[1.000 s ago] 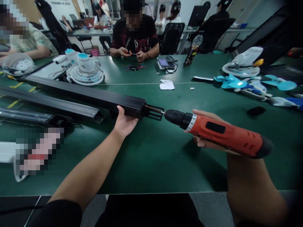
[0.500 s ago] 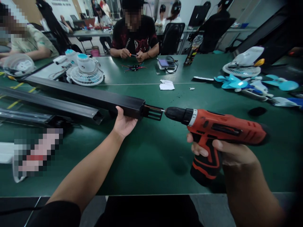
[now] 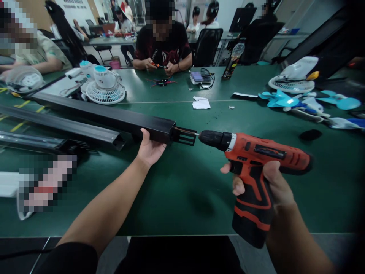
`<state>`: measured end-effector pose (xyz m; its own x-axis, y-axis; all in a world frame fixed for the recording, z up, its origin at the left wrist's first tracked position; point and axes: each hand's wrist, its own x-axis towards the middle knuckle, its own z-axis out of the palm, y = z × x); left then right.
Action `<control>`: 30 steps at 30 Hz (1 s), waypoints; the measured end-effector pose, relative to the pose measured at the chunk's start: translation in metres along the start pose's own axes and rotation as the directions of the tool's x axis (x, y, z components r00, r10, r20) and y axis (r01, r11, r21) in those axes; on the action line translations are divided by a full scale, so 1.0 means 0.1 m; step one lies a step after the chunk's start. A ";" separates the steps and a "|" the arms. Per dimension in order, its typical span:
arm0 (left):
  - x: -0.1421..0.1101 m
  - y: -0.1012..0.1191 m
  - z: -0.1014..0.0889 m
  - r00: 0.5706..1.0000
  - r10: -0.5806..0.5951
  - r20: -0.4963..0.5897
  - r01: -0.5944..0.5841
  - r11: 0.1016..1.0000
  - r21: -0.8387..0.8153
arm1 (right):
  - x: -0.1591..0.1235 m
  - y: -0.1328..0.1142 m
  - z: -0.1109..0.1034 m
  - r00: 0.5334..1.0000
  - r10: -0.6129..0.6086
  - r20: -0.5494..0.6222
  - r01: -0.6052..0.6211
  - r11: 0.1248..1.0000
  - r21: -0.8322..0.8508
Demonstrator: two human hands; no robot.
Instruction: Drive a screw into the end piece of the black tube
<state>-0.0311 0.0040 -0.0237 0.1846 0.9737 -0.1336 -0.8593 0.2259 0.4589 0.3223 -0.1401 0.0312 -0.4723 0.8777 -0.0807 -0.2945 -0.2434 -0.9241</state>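
Observation:
My left hand (image 3: pixel 152 149) grips the near end of a long black metal profile (image 3: pixel 114 116), thumb on the front side and fingers underneath. From that end sticks out a slotted black bracket (image 3: pixel 186 136). My right hand (image 3: pixel 275 182) is wrapped round the handle of a red and black cordless drill (image 3: pixel 251 152), held upright with its battery downward. The drill's bit points left and meets the bracket's end region; whether it touches a screw there is too small to tell.
More black profiles (image 3: pixel 62 123) lie at the left. White fan parts (image 3: pixel 105 89) stand behind them. Blue fan blades (image 3: pixel 279 99) and another fan head (image 3: pixel 292 82) are at the right. Paper scraps (image 3: pixel 201 102) and a bottle (image 3: pixel 231 62) lie farther back, where a person (image 3: pixel 162 45) sits opposite.
My right hand has rolled the drill from lying sideways to upright, so its handle and battery now hang down. My left hand and the profile have barely moved.

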 end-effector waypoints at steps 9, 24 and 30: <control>-0.05 -0.02 0.12 0.998 0.012 -0.058 -0.010 0.999 0.047 | 0.14 0.04 0.06 0.984 -0.163 -0.067 0.167 0.985 0.050; -0.01 -0.02 0.04 0.998 0.007 -0.057 -0.006 1.000 0.021 | 0.22 0.13 0.02 0.976 -0.189 -0.109 0.200 0.974 0.105; 0.02 -0.01 -0.04 1.000 -0.018 -0.001 0.018 1.000 -0.015 | 0.23 0.16 -0.01 0.982 -0.177 -0.064 0.185 0.966 0.178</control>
<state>-0.0315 0.0054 -0.0279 0.1991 0.9695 -0.1430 -0.8630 0.2426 0.4431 0.3080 -0.1235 0.0143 -0.3588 0.9315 0.0601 -0.5204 -0.1461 -0.8413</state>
